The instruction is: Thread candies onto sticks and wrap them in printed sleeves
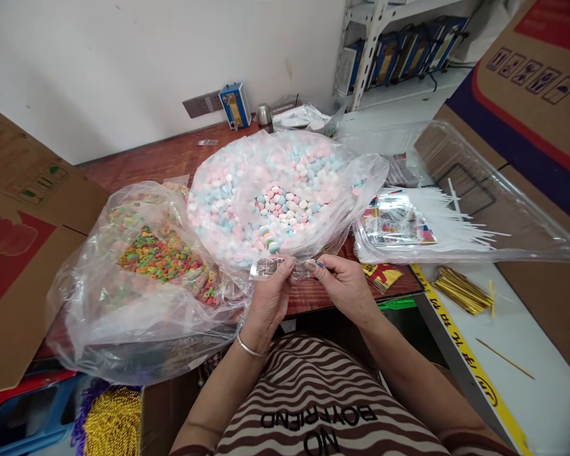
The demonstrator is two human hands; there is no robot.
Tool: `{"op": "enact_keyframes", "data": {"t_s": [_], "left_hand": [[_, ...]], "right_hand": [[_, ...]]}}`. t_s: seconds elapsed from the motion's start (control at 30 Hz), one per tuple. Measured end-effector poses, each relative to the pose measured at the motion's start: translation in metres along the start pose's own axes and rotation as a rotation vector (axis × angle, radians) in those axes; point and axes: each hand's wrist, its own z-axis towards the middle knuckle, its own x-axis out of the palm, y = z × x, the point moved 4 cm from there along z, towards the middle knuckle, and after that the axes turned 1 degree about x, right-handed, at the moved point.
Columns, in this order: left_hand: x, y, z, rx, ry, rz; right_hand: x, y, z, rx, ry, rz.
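My left hand [272,294] pinches a small printed transparent plastic bag [262,268] between thumb and fingers. Close beside it, my right hand [344,285] is closed, its thumb and forefinger pressed together at the bag's other end. A small bluish bit shows at those fingertips, too small to name. Just beyond both hands lies a big open plastic bag of pink, white and blue candies [289,206]. To its left sits another open plastic bag holding colourful ring-shaped pieces [164,256].
At right, a transparent plastic tray [527,244] holds white sticks [449,221] and printed bags [394,218]. Gold twist ties [463,291] lie nearby. Cardboard boxes [541,145] flank both sides. Gold beads [114,421] are at lower left; a blue device [235,106] stands by the wall.
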Motion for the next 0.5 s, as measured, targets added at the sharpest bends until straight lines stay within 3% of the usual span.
{"op": "enact_keyframes", "data": {"t_s": [0.17,0.33,0.5], "left_hand": [[-0.01,-0.003,0.008,0.008,-0.107,-0.104],[-0.02,0.003,0.013,-0.103,-0.126,-0.144],[-0.023,0.002,0.015,-0.041,-0.115,-0.123]], "right_hand": [[0.001,0.003,-0.002,0.051,0.051,0.178],[-0.001,0.003,-0.001,0.1,0.004,0.29],[0.002,0.006,0.001,0.113,0.018,0.294]]}}
